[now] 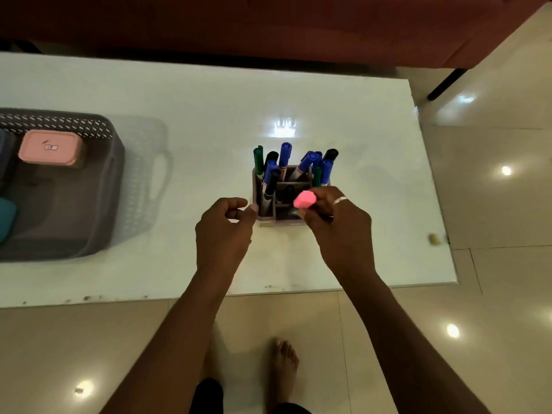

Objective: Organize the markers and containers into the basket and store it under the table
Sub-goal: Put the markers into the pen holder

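Two bare hands hover over a white table (179,94), both close to a grey compartmented organizer (268,211) that stands near the table's middle. Blue, green and black markers (285,153) stand upright or leaning in its far compartments, caps up, and one black-capped marker (271,186) leans in the left compartment.

At the organizer's 3 o'clock side, the right hand (337,225) is closed around a pink-capped marker (304,200), whose pink end pokes out past the fingers just above the organizer's near compartments. A ring (340,200) shows on one finger of that hand. Whether the marker's lower end already sits inside a compartment cannot be told, since the hand hides it.

At the organizer's 9 o'clock side, the left hand (224,231) is loosely curled and holds nothing; its fingertips (253,208) are just beside the organizer's left wall, and contact cannot be made out.

Well apart toward 9 o'clock on the table sits a dark grey perforated basket (98,186) with a side handle. Inside it, a pink lidded container (50,147) lies toward the far side, and a teal object (6,216) shows at the picture's left edge.

Below the table edge, at 6 o'clock, a bare foot (285,363) rests on the glossy tiled floor (493,204).
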